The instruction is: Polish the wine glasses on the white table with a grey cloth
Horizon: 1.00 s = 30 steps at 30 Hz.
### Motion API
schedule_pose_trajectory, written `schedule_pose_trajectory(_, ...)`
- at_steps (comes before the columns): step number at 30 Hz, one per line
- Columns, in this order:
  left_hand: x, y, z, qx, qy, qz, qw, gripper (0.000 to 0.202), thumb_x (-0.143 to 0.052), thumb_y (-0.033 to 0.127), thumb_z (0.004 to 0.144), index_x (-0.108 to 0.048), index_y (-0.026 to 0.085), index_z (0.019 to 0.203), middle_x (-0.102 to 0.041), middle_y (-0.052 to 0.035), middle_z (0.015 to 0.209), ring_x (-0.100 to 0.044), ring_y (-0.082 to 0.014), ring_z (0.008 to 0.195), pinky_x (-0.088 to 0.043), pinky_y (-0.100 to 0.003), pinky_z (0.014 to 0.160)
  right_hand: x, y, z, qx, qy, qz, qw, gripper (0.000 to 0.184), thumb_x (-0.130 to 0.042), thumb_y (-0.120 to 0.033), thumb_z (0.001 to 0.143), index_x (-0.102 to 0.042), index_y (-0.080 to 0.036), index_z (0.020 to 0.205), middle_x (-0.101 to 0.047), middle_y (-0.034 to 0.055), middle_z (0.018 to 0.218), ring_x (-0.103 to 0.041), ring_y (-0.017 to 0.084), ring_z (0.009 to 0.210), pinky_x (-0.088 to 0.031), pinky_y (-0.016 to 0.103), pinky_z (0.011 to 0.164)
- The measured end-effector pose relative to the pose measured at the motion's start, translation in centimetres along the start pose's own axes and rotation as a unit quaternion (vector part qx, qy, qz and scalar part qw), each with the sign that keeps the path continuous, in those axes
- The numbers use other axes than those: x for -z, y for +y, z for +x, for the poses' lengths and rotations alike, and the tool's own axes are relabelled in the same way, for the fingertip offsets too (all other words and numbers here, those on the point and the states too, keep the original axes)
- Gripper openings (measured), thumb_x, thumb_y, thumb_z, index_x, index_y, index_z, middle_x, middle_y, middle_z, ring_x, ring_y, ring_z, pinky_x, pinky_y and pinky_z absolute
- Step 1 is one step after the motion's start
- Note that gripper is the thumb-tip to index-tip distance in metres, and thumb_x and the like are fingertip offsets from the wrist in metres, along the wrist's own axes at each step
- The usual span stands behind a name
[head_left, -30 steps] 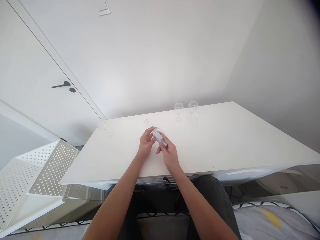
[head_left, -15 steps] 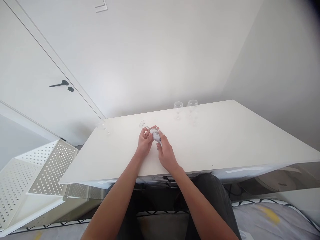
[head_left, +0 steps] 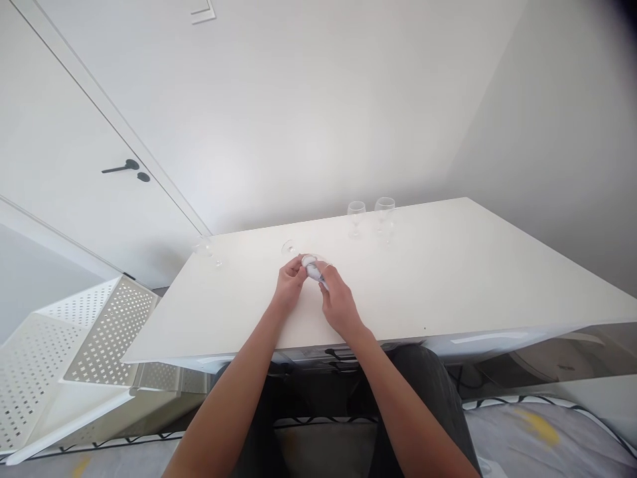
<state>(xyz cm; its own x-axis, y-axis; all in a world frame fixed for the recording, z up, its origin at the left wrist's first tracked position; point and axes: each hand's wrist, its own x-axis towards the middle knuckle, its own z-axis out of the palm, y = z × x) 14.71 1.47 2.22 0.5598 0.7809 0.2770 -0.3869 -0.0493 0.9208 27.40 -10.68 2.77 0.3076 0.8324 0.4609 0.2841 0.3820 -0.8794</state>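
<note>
Wine glass (head_left: 288, 247) in hand lies tipped over above the near middle of the white tabletop (head_left: 448, 279), its foot pointing away from the person and toward the left; the clear bowl is hard to make out, and the stem is mostly lost behind the fingers. The left hand (head_left: 289, 284) is curled with its fingers bent around the glass near the bowl, though the fingertips on the far side are hidden. The right hand (head_left: 341, 300) is partly closed, pinching a pale cloth (head_left: 311, 267) bunched against the bowl; the hand covers the cloth's lower part, and how far the cloth goes into the bowl cannot be told. Beyond the hands, toward the back edge, stand two clear stemmed glasses, a left one (head_left: 356, 214) and a right one (head_left: 385, 211), their rims readable but their stems and feet fading into the white. Near the far left corner, another clear glass (head_left: 203, 247) shows only as faint outlines, so its pose is uncertain. A wall plate (head_left: 203, 12) is cut off by the top border, a perforated rack (head_left: 107, 332) by the left one, and the forearms by the bottom.
</note>
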Motion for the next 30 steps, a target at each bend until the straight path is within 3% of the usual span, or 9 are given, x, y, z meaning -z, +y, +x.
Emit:
schedule_pose_trajectory(3, 0.0, 0.2, 0.0, -0.011, 0.003, -0.019, 1.000, 0.056, -0.092, 0.051, 0.078, -0.075, 0.021, 0.122, -0.075, -0.0097, 0.117, -0.068, -0.0215, 0.105, -0.053, -0.033, 0.092, 0.9, -0.5, 0.2, -0.117, -0.021, 0.186, 0.975, 0.046, -0.061, -0.039, 0.102, -0.067, -0.027, 0.145, -0.073, 0.0101, 0.120, -0.062, 0.020, 0.081, -0.058, 0.041, 0.082)
schedule_pose_trajectory(7, -0.1, 0.1, -0.1, -0.015, 0.017, -0.048, 0.999, 0.051, -0.094, 0.041, 0.078, -0.070, 0.027, 0.121, -0.073, -0.0081, 0.134, -0.069, -0.0210, 0.113, -0.053, -0.036, 0.100, 2.0, -1.4, 0.7, -0.170, -0.051, 0.366, 0.914, 0.041, -0.064, -0.054, 0.102, -0.077, -0.028, 0.131, -0.064, 0.0101, 0.142, -0.056, 0.013, 0.073, -0.056, 0.036, 0.074)
schedule_pose_trajectory(10, -0.3, 0.0, -0.2, 0.004, 0.002, -0.049, 0.999, 0.051, -0.092, 0.041, 0.082, -0.069, 0.025, 0.124, -0.070, -0.0109, 0.142, -0.069, -0.0227, 0.119, -0.054, -0.039, 0.104, 2.2, -1.0, 0.8, -0.116, -0.006, 0.229, 0.966, 0.038, -0.068, -0.049, 0.100, -0.074, -0.030, 0.133, -0.069, 0.0083, 0.138, -0.063, 0.016, 0.079, -0.060, 0.040, 0.083)
schedule_pose_trajectory(12, -0.4, 0.1, -0.3, 0.020, -0.015, -0.052, 0.998, 0.057, -0.088, 0.053, 0.083, -0.068, 0.023, 0.128, -0.072, -0.0127, 0.136, -0.071, -0.0237, 0.115, -0.058, -0.039, 0.099, 2.1, -0.3, 0.8, -0.020, -0.002, 0.081, 0.997, 0.038, -0.060, -0.044, 0.105, -0.072, -0.030, 0.138, -0.069, 0.0092, 0.141, -0.069, 0.024, 0.104, -0.059, 0.047, 0.101)
schedule_pose_trajectory(15, -0.4, 0.1, -0.3, 0.030, -0.013, -0.032, 0.999, 0.061, -0.083, 0.061, 0.085, -0.070, 0.018, 0.126, -0.075, -0.0127, 0.118, -0.072, -0.0212, 0.101, -0.060, -0.035, 0.089, 1.8, 0.6, 0.7, 0.078, -0.053, -0.045, 0.995, 0.044, -0.049, -0.037, 0.109, -0.065, -0.030, 0.149, -0.057, 0.0087, 0.159, -0.057, 0.029, 0.141, -0.049, 0.051, 0.119)
schedule_pose_trajectory(19, -0.5, 0.4, -0.4, 0.005, -0.037, -0.025, 0.999, 0.055, -0.086, 0.049, 0.087, -0.066, 0.022, 0.130, -0.070, -0.0140, 0.138, -0.071, -0.0211, 0.104, -0.060, -0.035, 0.087, 1.6, 0.3, 0.6, -0.051, -0.043, 0.066, 0.996, 0.047, -0.054, -0.040, 0.107, -0.061, -0.026, 0.152, -0.073, 0.0115, 0.124, -0.070, 0.022, 0.093, -0.061, 0.045, 0.090)
schedule_pose_trajectory(24, -0.9, 0.6, -0.5, -0.013, -0.048, -0.036, 0.998, 0.055, -0.088, 0.044, 0.086, -0.065, 0.028, 0.133, -0.060, -0.0124, 0.156, -0.068, -0.0248, 0.122, -0.060, -0.037, 0.095, 1.7, -1.3, 0.7, -0.179, -0.041, 0.365, 0.913, 0.041, -0.072, -0.053, 0.098, -0.074, -0.022, 0.125, -0.069, 0.0085, 0.119, -0.062, 0.014, 0.078, -0.056, 0.033, 0.073)
schedule_pose_trajectory(27, -0.7, 0.4, -0.6, 0.013, -0.055, -0.034, 0.998, 0.056, -0.087, 0.040, 0.087, -0.066, 0.029, 0.138, -0.057, -0.0125, 0.161, -0.066, -0.0279, 0.129, -0.061, -0.042, 0.099, 2.4, -1.2, 1.0, -0.170, 0.001, 0.312, 0.935, 0.039, -0.079, -0.050, 0.093, -0.075, -0.023, 0.122, -0.071, 0.0055, 0.110, -0.058, 0.012, 0.072, -0.055, 0.032, 0.070)
schedule_pose_trajectory(30, -0.3, 0.0, -0.5, 0.063, -0.093, -0.048, 0.993, 0.070, -0.083, 0.059, 0.085, -0.064, 0.029, 0.146, -0.060, -0.0146, 0.156, -0.072, -0.0313, 0.121, -0.066, -0.043, 0.090, 3.8, -0.6, 1.2, -0.083, 0.031, 0.169, 0.982, 0.029, -0.076, -0.042, 0.094, -0.077, -0.026, 0.119, -0.075, 0.0059, 0.118, -0.066, 0.018, 0.082, -0.059, 0.036, 0.077)
